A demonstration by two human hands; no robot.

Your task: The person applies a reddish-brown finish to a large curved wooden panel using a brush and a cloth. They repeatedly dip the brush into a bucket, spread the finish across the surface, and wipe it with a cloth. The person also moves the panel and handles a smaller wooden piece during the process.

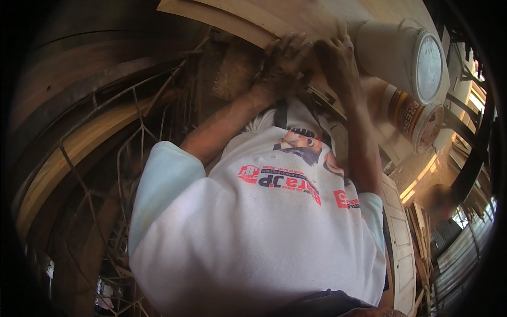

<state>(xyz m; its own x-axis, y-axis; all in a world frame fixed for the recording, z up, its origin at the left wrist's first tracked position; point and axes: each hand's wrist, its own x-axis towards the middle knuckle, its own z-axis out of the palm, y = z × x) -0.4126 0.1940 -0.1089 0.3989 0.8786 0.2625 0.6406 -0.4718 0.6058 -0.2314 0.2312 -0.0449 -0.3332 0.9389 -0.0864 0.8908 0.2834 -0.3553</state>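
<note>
My left hand (288,58) lies at the near edge of a pale wooden board (232,18), its fingers apart and slightly blurred. Close beside it, my right hand (334,52) is at the same board, with its fingertips smeared by motion. A small whitish thing (347,42) shows next to the right hand's fingers; I cannot tell its kind or whether the hand holds it. A large white lidded bucket (383,50) sits just right of my right hand. Nearer to me is a smaller tub (406,111) with a brown and yellow label.
A thin metal frame with bent bars (140,119) stands on my left, before long timber planks (79,137). At the lower right are a pale panelled door (400,243) and upright wooden strips (420,238). Corrugated sheets (465,253) lie farther right.
</note>
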